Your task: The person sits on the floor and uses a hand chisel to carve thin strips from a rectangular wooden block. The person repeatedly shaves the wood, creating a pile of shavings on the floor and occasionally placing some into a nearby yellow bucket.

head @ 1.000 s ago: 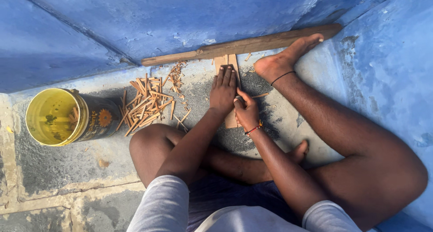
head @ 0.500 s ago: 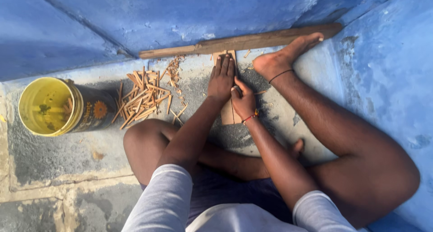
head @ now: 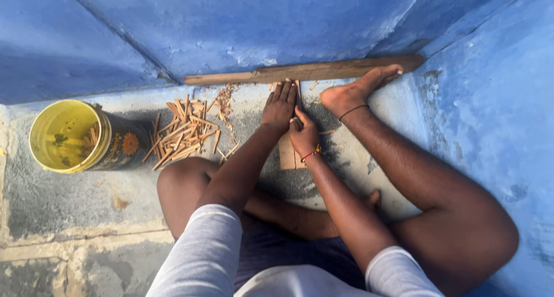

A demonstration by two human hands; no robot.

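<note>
My left hand (head: 280, 106) lies flat, fingers together, pressing down on a small wooden block (head: 287, 152) that rests on the concrete floor. My right hand (head: 303, 134) is closed around a thin dark tool whose tip touches the block beside the left hand; the tool is mostly hidden by the fingers. A red thread band circles my right wrist. My right foot (head: 355, 92) rests just right of the block, toes against a long wooden plank (head: 323, 71).
A heap of short wooden splints (head: 184, 132) lies left of my hands. A yellow bucket (head: 69, 136) lies on its side at far left with a few splints inside. Blue walls close in behind and on the right. My crossed legs fill the foreground.
The view has shifted slightly; both hands stay on the block, with the right hand a little lower along it than before.
</note>
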